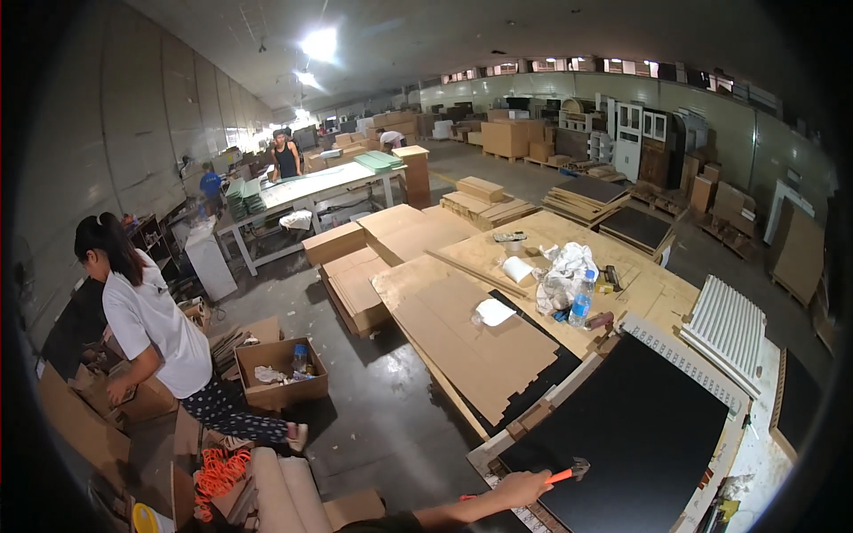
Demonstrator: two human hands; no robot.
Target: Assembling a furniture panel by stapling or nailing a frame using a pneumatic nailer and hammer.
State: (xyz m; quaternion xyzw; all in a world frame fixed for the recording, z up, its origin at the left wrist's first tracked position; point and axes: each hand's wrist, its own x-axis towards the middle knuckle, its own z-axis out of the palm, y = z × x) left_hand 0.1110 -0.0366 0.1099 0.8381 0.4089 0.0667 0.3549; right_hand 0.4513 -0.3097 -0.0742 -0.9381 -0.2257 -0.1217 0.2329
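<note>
My left hand (524, 487) reaches in from the lower edge, its fingers wrapped round the orange handle of a hammer (579, 468). The hammer's dark metal head points right, over a large black panel (635, 417). Pale strips edge this panel, and a long white strip with a row of small slots (680, 362) runs along its far side. The hammer head appears just above the black surface; I cannot tell whether it touches. My right hand is out of view.
A wooden-topped table (640, 298) bears cardboard (471, 346), a water bottle (582, 298) and white cloth (564, 275). White slatted panels (727, 324) lie right. At left a person in white (160, 329) stands near an open carton (283, 373); an orange coiled hose (218, 480) lies near.
</note>
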